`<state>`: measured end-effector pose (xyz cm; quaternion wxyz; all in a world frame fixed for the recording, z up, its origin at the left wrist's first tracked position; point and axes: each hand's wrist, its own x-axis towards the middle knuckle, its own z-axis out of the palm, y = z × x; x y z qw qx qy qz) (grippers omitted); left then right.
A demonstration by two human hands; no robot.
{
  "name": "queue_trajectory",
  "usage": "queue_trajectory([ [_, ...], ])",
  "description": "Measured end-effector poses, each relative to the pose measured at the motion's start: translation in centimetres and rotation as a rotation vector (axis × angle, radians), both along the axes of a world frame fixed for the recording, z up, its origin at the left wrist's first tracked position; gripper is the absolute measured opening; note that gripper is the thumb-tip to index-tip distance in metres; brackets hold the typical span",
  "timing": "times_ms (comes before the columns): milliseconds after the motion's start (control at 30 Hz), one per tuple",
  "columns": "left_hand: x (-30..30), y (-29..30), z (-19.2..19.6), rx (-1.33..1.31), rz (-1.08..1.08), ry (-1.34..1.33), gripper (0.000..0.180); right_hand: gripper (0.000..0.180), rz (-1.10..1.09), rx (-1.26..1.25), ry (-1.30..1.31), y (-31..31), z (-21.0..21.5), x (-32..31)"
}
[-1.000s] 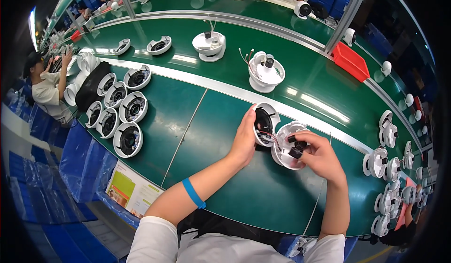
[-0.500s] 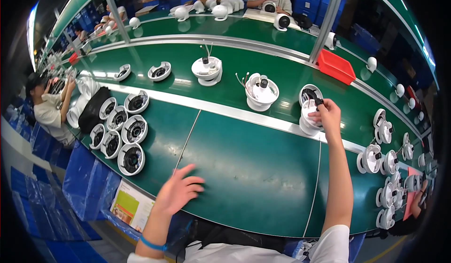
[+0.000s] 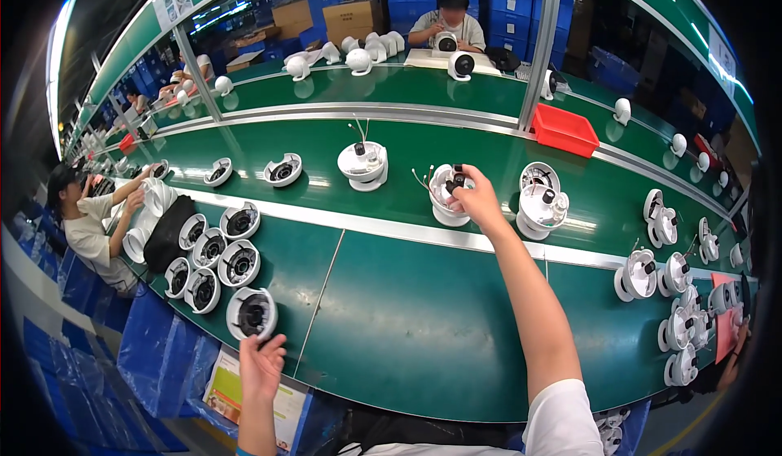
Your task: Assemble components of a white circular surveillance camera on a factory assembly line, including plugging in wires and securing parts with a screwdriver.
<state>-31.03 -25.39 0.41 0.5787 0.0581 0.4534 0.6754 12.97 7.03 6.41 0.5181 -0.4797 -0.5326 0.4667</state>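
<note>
I see the left hand [image 3: 262, 368] grip a white housing shell [image 3: 252, 315] by its near rim; the right hand [image 3: 479, 198] pinches the black camera module [image 3: 456, 182] on a white base [image 3: 445, 209].

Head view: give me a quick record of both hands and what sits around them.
Left hand: fingers at the near edge of a black-lined white shell; grip unclear
Right hand: grasping a wired white unit by its black part
Beyond left hand: six similar shells
Right of wired unit: another white unit, open shell behind it
Back right: red tray
</note>
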Motion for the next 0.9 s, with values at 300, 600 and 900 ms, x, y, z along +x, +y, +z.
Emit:
queue_trajectory([
  [300,8.8,6.9,3.9,0.190,-0.473,-0.059,0.049,0.031,-0.060,0.220,-0.458,-7.7,2.9,4.0],
  [600,16.2,15.3,3.5,0.180,-0.729,-0.166,0.029,0.038,0.054,0.404,-0.692,-16.5,3.8,2.9],
  [900,19.3,18.8,3.0,0.220,-0.677,-0.215,0.037,0.022,0.043,0.566,-0.740,-17.2,1.6,-1.7],
])
